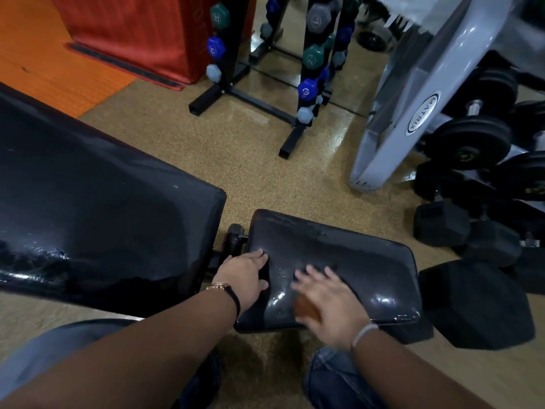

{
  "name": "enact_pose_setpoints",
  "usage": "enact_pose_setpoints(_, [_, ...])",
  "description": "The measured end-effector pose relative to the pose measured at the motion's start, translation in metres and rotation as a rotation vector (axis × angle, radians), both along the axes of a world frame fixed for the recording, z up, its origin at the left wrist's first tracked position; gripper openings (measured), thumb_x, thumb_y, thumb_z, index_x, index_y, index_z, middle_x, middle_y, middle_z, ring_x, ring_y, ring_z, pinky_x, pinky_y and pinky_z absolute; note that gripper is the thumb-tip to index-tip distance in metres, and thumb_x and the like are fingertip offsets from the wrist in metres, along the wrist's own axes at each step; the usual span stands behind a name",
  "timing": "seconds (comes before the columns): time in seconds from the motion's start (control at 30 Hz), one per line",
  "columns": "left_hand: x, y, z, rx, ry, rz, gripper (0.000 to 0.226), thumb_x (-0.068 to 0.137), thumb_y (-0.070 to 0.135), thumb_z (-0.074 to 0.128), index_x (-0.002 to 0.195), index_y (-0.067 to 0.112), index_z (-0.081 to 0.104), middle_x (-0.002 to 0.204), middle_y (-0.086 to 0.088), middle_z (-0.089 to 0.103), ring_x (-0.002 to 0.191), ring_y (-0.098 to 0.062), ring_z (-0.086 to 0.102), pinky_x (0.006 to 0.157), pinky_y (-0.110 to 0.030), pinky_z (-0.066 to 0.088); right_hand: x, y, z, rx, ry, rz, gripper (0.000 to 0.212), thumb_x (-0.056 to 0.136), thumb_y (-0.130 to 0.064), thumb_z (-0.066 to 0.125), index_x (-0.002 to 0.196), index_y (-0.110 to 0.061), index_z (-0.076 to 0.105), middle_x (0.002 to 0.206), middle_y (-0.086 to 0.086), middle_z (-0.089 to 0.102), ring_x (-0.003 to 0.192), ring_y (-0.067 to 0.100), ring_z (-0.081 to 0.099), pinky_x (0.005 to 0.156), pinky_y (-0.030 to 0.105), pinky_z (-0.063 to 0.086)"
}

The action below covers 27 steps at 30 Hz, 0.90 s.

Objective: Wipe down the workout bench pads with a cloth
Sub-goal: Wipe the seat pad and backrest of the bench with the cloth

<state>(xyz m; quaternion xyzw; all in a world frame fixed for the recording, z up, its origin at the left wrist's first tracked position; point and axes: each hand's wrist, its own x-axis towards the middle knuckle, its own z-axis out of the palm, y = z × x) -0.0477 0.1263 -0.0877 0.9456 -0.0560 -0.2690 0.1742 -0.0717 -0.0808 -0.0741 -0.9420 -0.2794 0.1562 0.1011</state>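
On the small black seat pad (348,261), near its front edge: right hand (327,302) blurred, fingers spread flat, pressing an orange-brown cloth (306,309) against wet vinyl. Left hand (246,276) gripping the pad's left edge, thumb and fingers wrapped around it, steadying. Droplets and glossy streaks across the seat pad, so wiping looks underway there, not finished. Long black back pad (97,208) to the left, also sheened and speckled with moisture near its lower end; probably yet to be dried. Dumbbells (442,222) on the floor (265,172) beyond.
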Motion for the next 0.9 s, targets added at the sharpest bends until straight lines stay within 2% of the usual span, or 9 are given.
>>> enact_pose_setpoints(0.07, [0.001, 0.000, 0.001, 0.002, 0.008, -0.016, 0.063, 0.097, 0.039, 0.047, 0.151, 0.025, 0.017, 0.157, 0.014, 0.013, 0.142, 0.000, 0.010, 0.118, -0.033, 0.008, -0.010, -0.018, 0.000, 0.005, 0.044, 0.130, 0.063, 0.080, -0.051, 0.052, 0.138, -0.033, 0.036, 0.148, -0.018, 0.022, 0.140, 0.001, 0.008, 0.113, 0.030, -0.007])
enact_pose_setpoints(0.13, [0.002, 0.001, 0.001, -0.005, 0.012, -0.011, 0.063, 0.097, 0.039, 0.047, 0.151, 0.025, 0.017, 0.157, 0.014, 0.013, 0.142, 0.000, 0.009, 0.118, -0.033, 0.007, -0.001, -0.039, 0.003, 0.011, 0.002, 0.154, 0.064, 0.076, -0.053, 0.050, 0.136, -0.033, 0.039, 0.144, -0.018, 0.028, 0.138, 0.003, 0.019, 0.114, 0.035, 0.004])
enact_pose_setpoints(0.27, [0.002, 0.002, 0.000, 0.026, 0.027, -0.039, 0.063, 0.098, 0.038, 0.045, 0.151, 0.024, 0.014, 0.157, 0.014, 0.010, 0.143, -0.001, 0.008, 0.119, -0.033, 0.007, 0.027, -0.037, 0.011, 0.050, -0.098, -0.127, 0.063, 0.082, -0.046, 0.059, 0.138, -0.029, 0.036, 0.145, -0.014, 0.029, 0.139, 0.006, 0.021, 0.112, 0.022, -0.001])
enact_pose_setpoints(0.33, [0.003, 0.001, 0.000, 0.032, 0.038, -0.039, 0.063, 0.098, 0.038, 0.045, 0.151, 0.024, 0.013, 0.157, 0.014, 0.009, 0.143, -0.001, 0.008, 0.119, -0.032, 0.006, 0.029, -0.018, 0.006, 0.046, -0.134, -0.225, 0.061, 0.083, -0.043, 0.060, 0.138, -0.026, 0.039, 0.148, -0.010, 0.031, 0.139, 0.008, 0.021, 0.112, 0.023, -0.001])
enact_pose_setpoints(0.53, [0.003, 0.000, -0.002, 0.058, 0.014, -0.053, 0.063, 0.098, 0.039, 0.046, 0.151, 0.024, 0.015, 0.157, 0.014, 0.010, 0.143, -0.002, 0.010, 0.118, -0.032, 0.010, -0.010, -0.005, -0.014, 0.001, -0.041, 0.144, 0.062, 0.079, -0.049, 0.053, 0.136, -0.026, 0.042, 0.146, -0.008, 0.036, 0.138, 0.010, 0.020, 0.111, 0.038, -0.002])
enact_pose_setpoints(0.67, [0.005, 0.004, 0.008, 0.069, 0.029, -0.115, 0.062, 0.099, 0.037, 0.044, 0.151, 0.022, 0.015, 0.158, 0.012, 0.009, 0.143, -0.005, 0.013, 0.117, -0.029, 0.017, 0.005, -0.035, 0.003, 0.017, 0.022, 0.180, 0.067, 0.075, -0.053, 0.039, 0.137, -0.028, 0.040, 0.146, -0.015, 0.028, 0.137, 0.004, 0.013, 0.112, 0.030, -0.003])
enact_pose_setpoints(0.77, [0.004, 0.014, 0.018, 0.155, -0.147, -0.139, 0.059, 0.097, 0.038, 0.046, 0.149, 0.024, 0.024, 0.157, 0.007, 0.018, 0.140, -0.012, 0.024, 0.114, -0.031, 0.017, 0.019, -0.035, 0.007, 0.033, -0.073, -0.030, 0.065, 0.079, -0.045, 0.062, 0.138, -0.026, 0.040, 0.147, -0.009, 0.033, 0.140, 0.008, 0.018, 0.112, 0.026, 0.000])
enact_pose_setpoints(0.83, [-0.001, 0.025, 0.026, 0.239, -0.286, -0.167, 0.054, 0.095, 0.039, 0.044, 0.146, 0.028, 0.030, 0.155, 0.007, 0.023, 0.139, -0.015, 0.025, 0.114, -0.036, 0.012, 0.015, -0.017, 0.002, 0.002, -0.126, -0.161, 0.065, 0.080, -0.041, 0.064, 0.138, -0.024, 0.040, 0.148, -0.007, 0.033, 0.140, 0.011, 0.021, 0.112, 0.026, -0.001])
enact_pose_setpoints(0.9, [-0.008, 0.040, 0.031, 0.314, -0.342, -0.213, 0.050, 0.095, 0.041, 0.042, 0.143, 0.030, 0.034, 0.153, 0.008, 0.025, 0.140, -0.015, 0.021, 0.114, -0.041, 0.004, 0.001, 0.005, -0.006, -0.017, -0.123, -0.137, 0.066, 0.080, -0.043, 0.062, 0.139, -0.025, 0.038, 0.149, -0.007, 0.030, 0.141, 0.011, 0.018, 0.112, 0.028, -0.005])
